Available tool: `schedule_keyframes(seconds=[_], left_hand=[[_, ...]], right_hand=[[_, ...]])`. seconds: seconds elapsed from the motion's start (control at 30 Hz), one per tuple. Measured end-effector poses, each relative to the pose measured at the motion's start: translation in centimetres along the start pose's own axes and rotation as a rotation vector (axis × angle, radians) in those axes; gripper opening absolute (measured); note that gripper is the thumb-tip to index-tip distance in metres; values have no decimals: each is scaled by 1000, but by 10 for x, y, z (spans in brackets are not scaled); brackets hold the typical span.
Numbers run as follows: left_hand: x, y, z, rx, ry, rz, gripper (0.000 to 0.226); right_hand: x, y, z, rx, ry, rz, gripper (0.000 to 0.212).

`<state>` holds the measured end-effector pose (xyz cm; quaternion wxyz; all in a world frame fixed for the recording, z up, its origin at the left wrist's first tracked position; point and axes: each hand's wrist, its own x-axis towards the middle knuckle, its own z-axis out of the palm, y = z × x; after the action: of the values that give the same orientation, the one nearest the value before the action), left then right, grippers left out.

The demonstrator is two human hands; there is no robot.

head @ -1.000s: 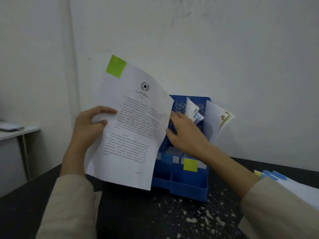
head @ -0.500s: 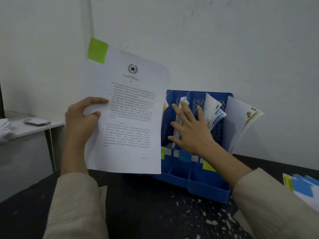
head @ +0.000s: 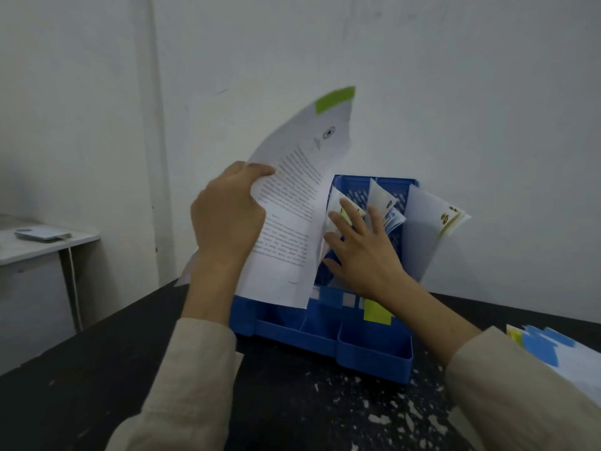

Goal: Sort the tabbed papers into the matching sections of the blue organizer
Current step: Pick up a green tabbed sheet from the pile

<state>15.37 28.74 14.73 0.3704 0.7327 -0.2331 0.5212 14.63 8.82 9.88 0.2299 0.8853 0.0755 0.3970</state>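
**Green-tabbed sheet heads for the blue organizer**

Head camera: A person's left hand (head: 227, 219) pinches a printed sheet (head: 292, 216) by its left edge, thumb on the front face, and tilts it over the blue organizer (head: 325, 333) on the dark table (head: 81, 369). A green tab (head: 335, 99) marks its top corner. The right hand (head: 361, 245), fingers spread and straight, presses filed papers (head: 383, 203) aside. The single sheet looks light and limp and bows under its own weight; a hold nearer mid-edge would likely steady it for sliding in.
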Motion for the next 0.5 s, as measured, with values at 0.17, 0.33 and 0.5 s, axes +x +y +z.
schedule_keyframes(seconds=[0.17,0.33,0.5], left_hand=[[3,16,-5,-110,-13,89,41],[3,16,1,16,-21,185,32],[2,7,5,162,96,128,30]], right_hand=[[3,0,-5,-31,-45,17,44],[-2,1,-3,-24,17,15,42],[-5,1,-2,-31,15,-4,42]])
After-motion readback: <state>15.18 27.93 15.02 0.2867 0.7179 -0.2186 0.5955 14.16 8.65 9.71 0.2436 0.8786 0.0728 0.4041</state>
